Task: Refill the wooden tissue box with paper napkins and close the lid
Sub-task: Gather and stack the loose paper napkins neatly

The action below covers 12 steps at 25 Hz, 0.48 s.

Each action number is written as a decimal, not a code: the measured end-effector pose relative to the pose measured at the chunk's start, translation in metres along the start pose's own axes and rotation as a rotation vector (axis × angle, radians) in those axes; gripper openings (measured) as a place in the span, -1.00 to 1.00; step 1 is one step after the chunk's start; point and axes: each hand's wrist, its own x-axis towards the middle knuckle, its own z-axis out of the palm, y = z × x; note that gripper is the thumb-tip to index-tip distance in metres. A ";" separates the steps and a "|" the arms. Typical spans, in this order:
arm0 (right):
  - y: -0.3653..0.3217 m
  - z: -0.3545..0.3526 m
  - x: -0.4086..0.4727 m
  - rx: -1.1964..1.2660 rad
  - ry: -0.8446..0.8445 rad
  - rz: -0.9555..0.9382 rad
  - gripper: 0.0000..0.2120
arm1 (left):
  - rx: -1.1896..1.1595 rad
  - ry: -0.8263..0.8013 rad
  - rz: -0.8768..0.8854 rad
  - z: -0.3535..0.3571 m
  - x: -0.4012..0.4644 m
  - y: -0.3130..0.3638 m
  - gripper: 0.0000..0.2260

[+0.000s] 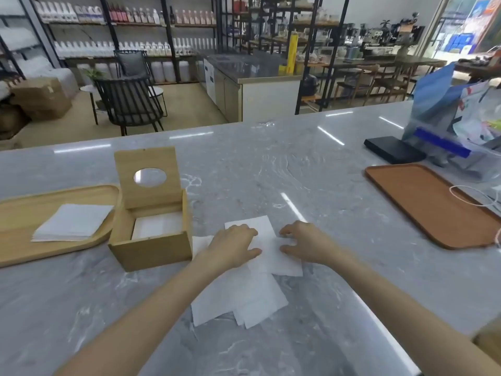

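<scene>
The wooden tissue box (151, 246) stands left of centre on the grey marble counter. Its lid (147, 175), with an oval hole, is raised upright, and white napkins (158, 225) lie inside. Just right of the box, loose white paper napkins (267, 240) are spread on the counter, more of them (241, 299) nearer me. My left hand (233, 246) and my right hand (305, 244) both rest on the top napkin, fingers and thumbs pinching at its middle. A stack of napkins (71, 222) sits on a light wooden tray (24, 207) left of the box.
A brown tray (431, 204) lies at the right with a white cord (471, 195) across it. Behind it are a black flat box (393, 149) and plastic bags (455, 118). Chairs and shelves stand beyond the counter's far edge.
</scene>
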 end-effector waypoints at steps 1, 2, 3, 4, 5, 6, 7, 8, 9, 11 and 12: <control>0.001 0.002 0.002 -0.005 -0.005 0.023 -0.54 | 0.012 0.002 -0.006 0.001 0.003 0.000 -0.53; 0.003 0.003 0.004 -0.002 0.006 0.034 -0.53 | 0.024 0.015 -0.003 0.002 0.007 -0.001 -0.52; 0.004 0.005 0.006 -0.010 0.004 0.043 -0.53 | 0.040 0.020 -0.004 0.005 0.010 -0.001 -0.52; 0.004 0.005 0.006 -0.018 -0.006 0.050 -0.52 | 0.046 0.032 -0.003 0.007 0.012 -0.002 -0.52; 0.005 0.005 0.009 -0.021 -0.019 0.057 -0.51 | 0.046 0.036 -0.003 0.007 0.015 -0.002 -0.52; 0.006 0.005 0.011 -0.016 -0.034 0.063 -0.51 | 0.037 0.037 0.000 0.010 0.018 -0.002 -0.53; 0.007 0.004 0.013 -0.007 -0.050 0.071 -0.50 | 0.025 0.041 -0.001 0.011 0.020 -0.003 -0.54; 0.006 0.003 0.014 -0.006 -0.053 0.076 -0.50 | 0.013 0.055 -0.003 0.012 0.021 -0.004 -0.55; 0.006 0.004 0.016 -0.007 -0.066 0.086 -0.51 | -0.002 0.059 -0.001 0.014 0.022 -0.005 -0.56; 0.005 0.005 0.018 -0.011 -0.076 0.103 -0.54 | -0.046 0.067 0.003 0.016 0.024 -0.006 -0.59; 0.004 0.005 0.018 -0.008 -0.075 0.113 -0.56 | -0.077 0.070 0.001 0.017 0.025 -0.006 -0.61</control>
